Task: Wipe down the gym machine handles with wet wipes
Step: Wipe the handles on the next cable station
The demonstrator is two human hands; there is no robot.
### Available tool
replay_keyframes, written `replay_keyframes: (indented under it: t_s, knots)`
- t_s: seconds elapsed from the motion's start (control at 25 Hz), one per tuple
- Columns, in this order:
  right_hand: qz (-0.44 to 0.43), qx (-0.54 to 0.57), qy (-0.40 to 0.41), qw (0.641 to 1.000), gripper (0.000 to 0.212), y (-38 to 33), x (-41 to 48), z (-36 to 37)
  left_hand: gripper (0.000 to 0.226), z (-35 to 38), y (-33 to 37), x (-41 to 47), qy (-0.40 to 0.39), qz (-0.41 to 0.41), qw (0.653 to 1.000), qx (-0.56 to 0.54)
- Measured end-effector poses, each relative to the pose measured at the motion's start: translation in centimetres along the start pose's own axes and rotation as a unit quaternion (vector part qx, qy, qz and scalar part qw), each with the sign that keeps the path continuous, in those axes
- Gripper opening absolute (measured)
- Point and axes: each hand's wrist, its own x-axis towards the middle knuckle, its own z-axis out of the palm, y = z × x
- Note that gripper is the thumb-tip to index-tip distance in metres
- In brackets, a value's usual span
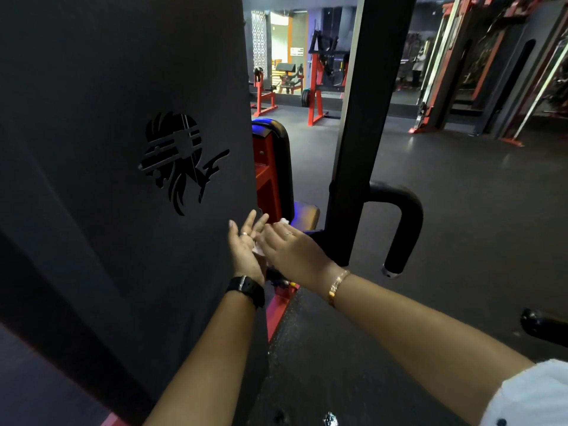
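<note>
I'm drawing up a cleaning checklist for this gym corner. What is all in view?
wet wipe: one, white, bunched between the two hands
curved handle: one, black, right of the upright post
upright post: one, black, centre
panel with logo cut-out: one, dark grey, left
back pad: one, black on red frame, behind the panel
machines: several, red and black, far background
floor: one, dark grey, all around
watch: one, black, left wrist
bracelet: one, gold, right wrist
sleeve: one, white, bottom right
left hand: one, fingers straight, palm toward the wipe
right hand: one, over the wipe, grip unclear
</note>
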Motion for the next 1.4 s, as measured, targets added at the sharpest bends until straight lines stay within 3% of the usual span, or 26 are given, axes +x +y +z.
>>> replay_keyframes:
  t_s: [0.16, 0.28, 0.36, 0.48, 0.6, 0.68, 0.8, 1.0, 1.12, 1.2, 1.32, 1.4]
  knots:
    - [0.207, -0.015, -0.054, 0.977, 0.042, -0.5, -2.3, -1.2, 0.053, 1.1, 0.0, 0.1, -0.050, 0.093, 0.970, 0.220]
    - [0.283, -0.020, -0.030, 0.958, 0.055, -2.2, -3.7, -1.4, 0.066, 1.3, -1.3, -0.2, -0.089, 0.204, 0.872, 0.436]
    - [0.260, -0.041, -0.001, 0.965, 0.054, -3.7, -5.4, -1.3, 0.073, 0.9, -1.7, -0.2, -0.095, 0.258, 0.798, 0.536]
    - [0.264, 0.020, -0.029, 0.964, 0.051, -5.6, -7.6, -1.5, 0.073, 0.0, -1.7, 0.2, -0.108, 0.297, 0.704, 0.636]
    - [0.304, 0.013, -0.018, 0.952, 0.046, -4.6, -5.2, -3.0, 0.074, -0.1, -1.5, 0.4, -0.115, 0.295, 0.650, 0.691]
    - [0.326, -0.035, -0.064, 0.942, 0.045, -2.4, -2.7, -4.0, 0.075, -0.1, -1.4, 0.4, -0.117, 0.281, 0.644, 0.702]
    - [0.332, -0.084, -0.155, 0.927, 0.048, -2.0, -2.9, -3.5, 0.076, -0.1, -1.1, -0.1, -0.119, 0.274, 0.663, 0.687]
    - [0.288, -0.054, -0.060, 0.954, 0.043, -4.9, -6.7, -1.6, 0.079, 0.2, -0.9, -0.4, -0.120, 0.267, 0.659, 0.693]
    - [0.341, -0.042, -0.059, 0.937, 0.048, -3.8, -2.1, -3.2, 0.080, 0.3, -0.8, -0.5, -0.123, 0.266, 0.669, 0.683]
    - [0.368, -0.057, -0.077, 0.925, 0.043, -2.8, -1.6, -3.2, 0.080, 0.2, -0.9, -0.6, -0.127, 0.258, 0.688, 0.666]
    - [0.279, -0.029, -0.026, 0.959, 0.054, -3.9, -5.4, -1.9, 0.078, 0.2, -0.9, -0.4, -0.132, 0.243, 0.712, 0.645]
    - [0.271, 0.028, 0.024, 0.962, 0.054, -4.7, -6.0, -2.6, 0.070, 0.1, -1.1, 0.2, -0.138, 0.215, 0.750, 0.610]
